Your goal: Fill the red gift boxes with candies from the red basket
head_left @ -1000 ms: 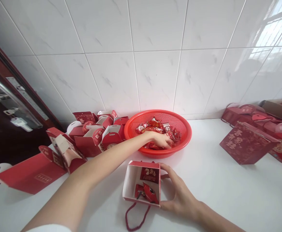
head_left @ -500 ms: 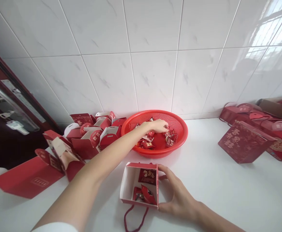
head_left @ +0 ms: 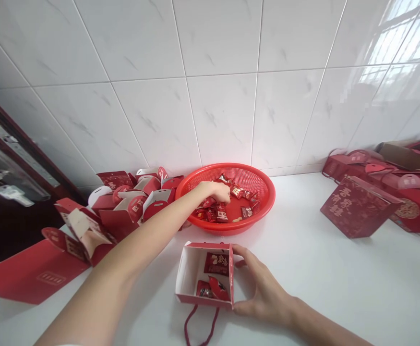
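Head view: the left hand [head_left: 220, 192] is down inside the red basket [head_left: 227, 229], its fingers curled and pointing in among the wrapped packets [head_left: 222, 214]; whether it has hold of one, I cannot tell. The right hand [head_left: 262, 288] grips the open box [head_left: 187, 276] at its right edge, thumb at the near corner and fingers at the far one, spread just as wide as that side. The box lies in front of the basket on the white counter [head_left: 314, 269], its mouth facing up, with a few red packets [head_left: 217, 263] inside and a dark red cord [head_left: 186, 327] looping out toward the viewer. More red boxes [head_left: 118, 223] crowd the left side, and a closed-looking box [head_left: 355, 206] stands tilted on the right
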Demonstrator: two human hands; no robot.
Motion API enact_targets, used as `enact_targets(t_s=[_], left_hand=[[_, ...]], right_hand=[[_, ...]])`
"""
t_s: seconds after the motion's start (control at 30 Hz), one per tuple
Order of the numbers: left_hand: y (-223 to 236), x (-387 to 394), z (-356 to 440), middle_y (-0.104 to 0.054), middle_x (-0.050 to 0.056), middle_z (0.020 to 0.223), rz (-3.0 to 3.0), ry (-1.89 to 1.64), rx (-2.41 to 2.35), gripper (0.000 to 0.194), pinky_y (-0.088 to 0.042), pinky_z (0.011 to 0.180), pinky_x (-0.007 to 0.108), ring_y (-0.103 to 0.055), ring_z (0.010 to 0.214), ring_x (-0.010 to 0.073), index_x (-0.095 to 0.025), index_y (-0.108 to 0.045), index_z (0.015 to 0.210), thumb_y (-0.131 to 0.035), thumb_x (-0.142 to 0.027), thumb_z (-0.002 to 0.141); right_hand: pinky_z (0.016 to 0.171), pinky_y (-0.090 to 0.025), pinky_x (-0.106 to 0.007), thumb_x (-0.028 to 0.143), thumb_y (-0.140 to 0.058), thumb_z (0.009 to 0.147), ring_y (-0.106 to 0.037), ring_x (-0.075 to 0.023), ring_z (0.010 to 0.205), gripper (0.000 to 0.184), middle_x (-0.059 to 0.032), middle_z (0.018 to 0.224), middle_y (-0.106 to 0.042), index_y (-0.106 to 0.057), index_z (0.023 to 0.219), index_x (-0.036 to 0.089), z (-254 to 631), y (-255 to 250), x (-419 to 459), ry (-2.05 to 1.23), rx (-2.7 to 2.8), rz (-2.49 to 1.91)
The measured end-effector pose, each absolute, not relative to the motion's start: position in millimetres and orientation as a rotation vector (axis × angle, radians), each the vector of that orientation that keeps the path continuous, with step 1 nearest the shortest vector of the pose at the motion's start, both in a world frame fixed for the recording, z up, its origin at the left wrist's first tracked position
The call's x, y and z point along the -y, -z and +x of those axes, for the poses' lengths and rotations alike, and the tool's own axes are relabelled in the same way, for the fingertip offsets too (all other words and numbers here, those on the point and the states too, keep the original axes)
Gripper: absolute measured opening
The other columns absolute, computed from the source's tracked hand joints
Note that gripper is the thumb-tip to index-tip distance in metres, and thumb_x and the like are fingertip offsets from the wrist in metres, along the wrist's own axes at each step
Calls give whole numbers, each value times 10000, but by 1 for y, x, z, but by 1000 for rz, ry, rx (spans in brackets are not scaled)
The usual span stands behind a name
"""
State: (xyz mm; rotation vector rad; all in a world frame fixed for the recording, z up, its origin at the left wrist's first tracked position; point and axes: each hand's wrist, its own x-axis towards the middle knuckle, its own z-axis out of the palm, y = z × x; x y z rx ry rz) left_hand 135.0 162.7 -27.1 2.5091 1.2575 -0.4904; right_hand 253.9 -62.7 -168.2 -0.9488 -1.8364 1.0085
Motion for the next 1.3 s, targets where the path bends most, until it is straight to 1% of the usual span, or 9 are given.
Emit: enact_targets(t_s=[0.17,0.33,0.47,0.53,0.7,0.8,1.03,1.2,1.3], left_hand=[[16,-168,108,-728,73,714,2322,489,-1329,180,-510,635,295,-670,606,213,-171,-656,715,-659,-345,667],[14,-156,86,-700,21,678,2161,411,-1176,203,-514,657,260,-675,672,187,-202,-621,691,-641,-404,706],[26,-144,81,-654,3,616,2023,516,-1034,285,-473,554,245,-612,600,170,-194,-630,620,-782,-434,591],[33,-144,81,-629,-9,613,2013,465,-995,311,-451,546,236,-575,595,152,-192,-625,615,-804,-444,584],[43,-155,78,-634,1,807,2063,38,-995,346,-418,580,224,-566,701,138,-183,-616,787,-727,-504,721],[44,-156,74,-647,23,922,2036,-159,-957,410,-456,639,242,-605,783,154,-176,-622,924,-696,-542,754],[39,-136,67,-682,16,824,1943,-477,-786,379,-499,730,275,-617,768,146,-136,-715,910,-799,-456,727],[19,-102,58,-714,23,839,1939,-539,-770,358,-532,722,286,-651,782,164,-147,-723,954,-797,-416,731],[-2,-70,46,-742,30,867,2007,-448,-740,271,-542,756,283,-681,819,171,-158,-742,927,-800,-339,733]], right_hand=[[1080,-470,-443,210,-872,648,-559,-291,1289,1012,-82,1478,-530,-338,1500,329,254,170,62,-1013,1834,-947],[1059,-483,-461,219,-864,656,-577,-302,1251,977,-107,1451,-545,-356,1486,302,254,167,63,-1052,1815,-957],[1065,-480,-452,192,-866,654,-575,-289,1257,976,-82,1448,-551,-365,1481,328,253,166,63,-1055,1809,-972],[1064,-479,-448,175,-867,647,-579,-285,1252,986,-76,1451,-549,-366,1481,337,253,166,63,-1046,1804,-975],[1062,-474,-456,164,-866,641,-578,-293,1254,1003,-88,1463,-537,-361,1491,334,253,166,63,-1054,1814,-976],[1053,-484,-456,170,-871,643,-586,-291,1241,1004,-87,1444,-552,-357,1490,334,253,167,64,-1051,1813,-969],[1046,-496,-445,179,-875,642,-597,-282,1219,1002,-86,1435,-559,-367,1494,325,254,167,63,-1072,1797,-971],[1070,-479,-479,194,-864,663,-578,-308,1255,986,-105,1451,-550,-362,1504,313,254,162,66,-1077,1797,-989],[1074,-474,-489,200,-858,675,-573,-307,1263,956,-97,1450,-554,-372,1489,317,254,161,66,-1076,1792,-1000]])
